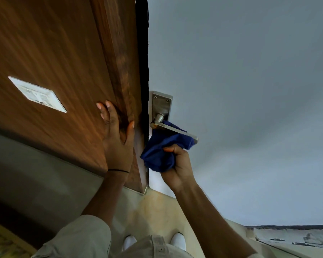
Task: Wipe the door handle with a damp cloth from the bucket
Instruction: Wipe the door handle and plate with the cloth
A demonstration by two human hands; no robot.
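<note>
A silver lever door handle [172, 129] on a metal backplate [161, 105] sticks out from the pale grey door [241, 90]. A dark blue cloth [162, 151] is bunched under and behind the lever, touching it. My right hand [179, 164] is closed around the lower part of the cloth, just below the lever. My left hand [117, 135] lies flat with fingers spread on the brown wooden frame [119, 62] beside the door's edge. No bucket is in view.
A white switch plate [37, 94] sits on the wooden wall panel [45, 43] to the left. Below are a beige floor [157, 211], my two white shoes [178, 241], and a worn threshold strip [291, 237] at the lower right.
</note>
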